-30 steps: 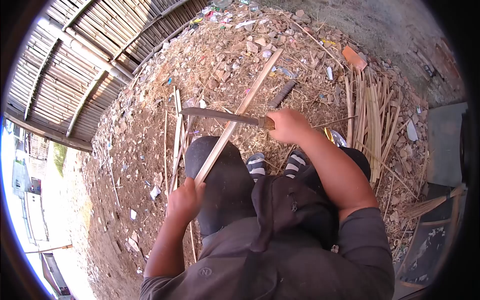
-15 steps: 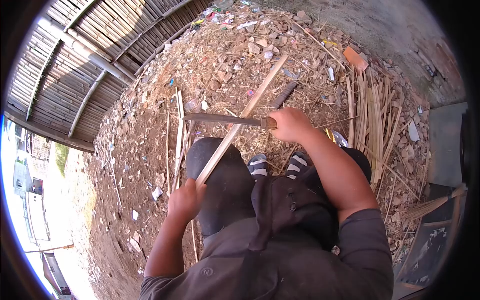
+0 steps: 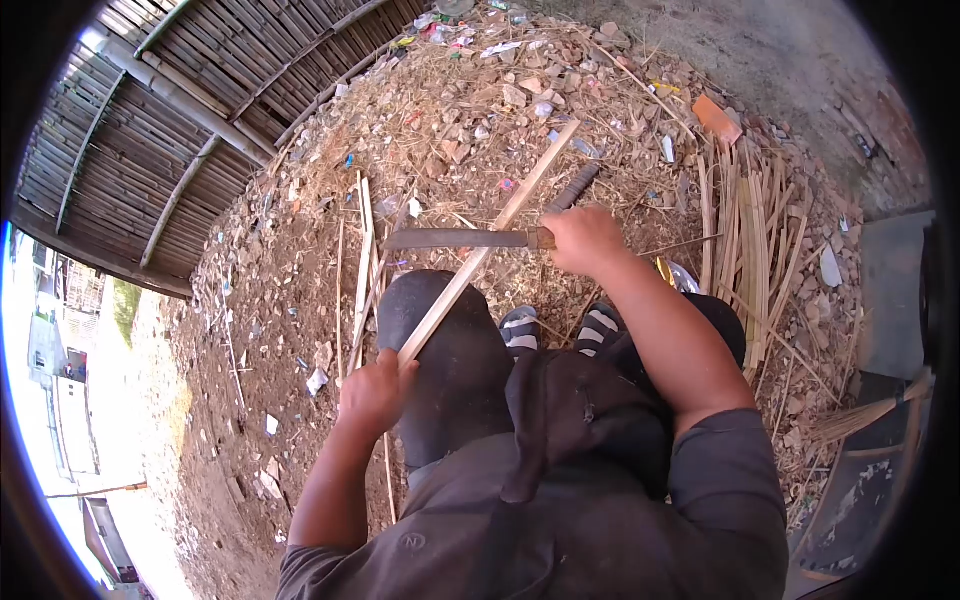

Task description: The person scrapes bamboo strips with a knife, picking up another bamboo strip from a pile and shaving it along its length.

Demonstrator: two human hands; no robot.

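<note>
A long pale bamboo strip (image 3: 437,314) slants up and away across my knee, and my left hand (image 3: 374,392) is closed round its near end. My right hand (image 3: 583,240) grips the wooden handle of a large knife (image 3: 455,239). The blade points left and lies across the strip around its middle. Just beyond my right hand, a dark ridged rod-like object (image 3: 573,187) rests on the ground. The fingertips of both hands are partly hidden.
Split bamboo strips (image 3: 752,235) are piled at the right, with a few more strips (image 3: 365,250) left of my knee. Rubble and litter cover the ground. A bamboo wall (image 3: 140,150) stands upper left, an orange brick piece (image 3: 716,118) upper right, a broom (image 3: 858,420) lower right.
The knife and my right hand have shifted slightly right relative to the strip. My left hand stays at the strip's near end. The whole view has moved a little.
</note>
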